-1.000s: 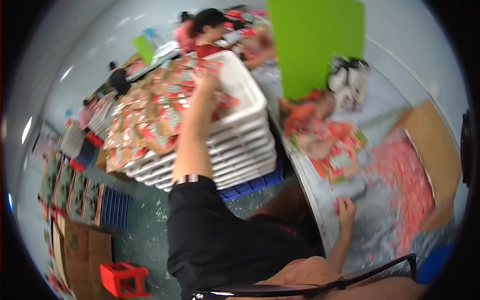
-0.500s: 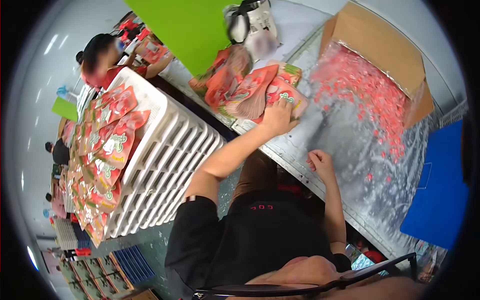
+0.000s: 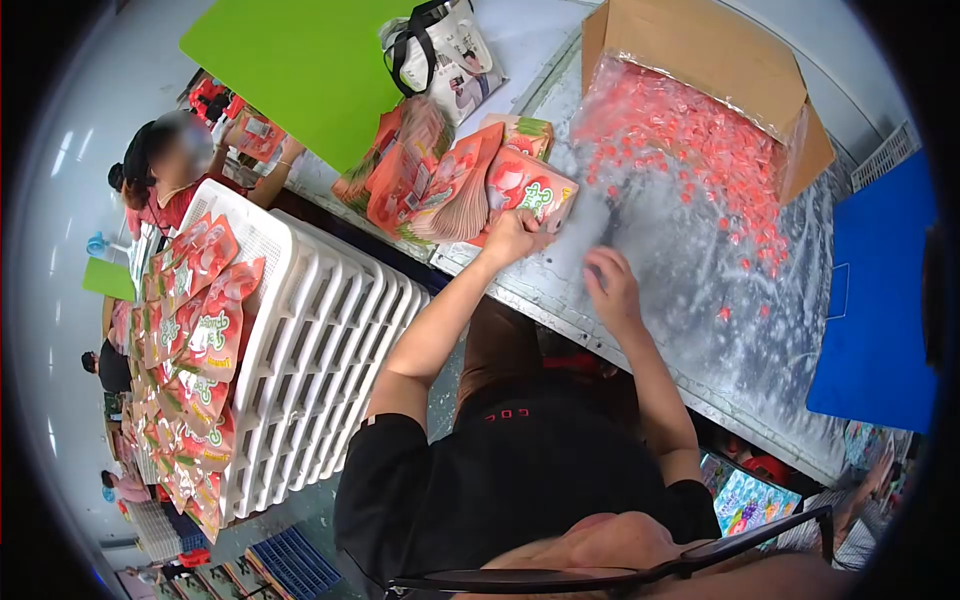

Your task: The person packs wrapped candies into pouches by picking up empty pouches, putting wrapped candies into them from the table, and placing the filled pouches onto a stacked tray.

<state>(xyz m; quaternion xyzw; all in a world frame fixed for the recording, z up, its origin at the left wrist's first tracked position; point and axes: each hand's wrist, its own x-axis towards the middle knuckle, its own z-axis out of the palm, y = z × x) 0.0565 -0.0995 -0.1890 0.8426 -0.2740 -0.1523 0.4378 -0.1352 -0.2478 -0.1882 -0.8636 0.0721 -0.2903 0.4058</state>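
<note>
My left hand (image 3: 515, 238) grips the lower edge of a red and tan printed pouch (image 3: 530, 188) at the table's near edge. Beside that pouch, fanned stacks of similar pouches (image 3: 455, 190) lie on the metal table (image 3: 650, 270). My right hand (image 3: 612, 284) is raised over the table to the right of the pouch, its fingers curled; whether anything small is between them cannot be made out. Small red wrapped pieces (image 3: 700, 150) spill from an open cardboard box (image 3: 700, 50) at the back right.
Stacked white crates (image 3: 330, 340) topped with filled pouches (image 3: 200, 340) stand at the left. A green board (image 3: 290, 80) and a printed bag (image 3: 450, 60) are at the back. A blue panel (image 3: 875, 300) stands right. A co-worker (image 3: 175, 170) holds a pouch at the upper left.
The view has swung right from the crates. My left hand went from the crate's pouches to the table and now grips a pouch edge. My right hand has risen closer to it.
</note>
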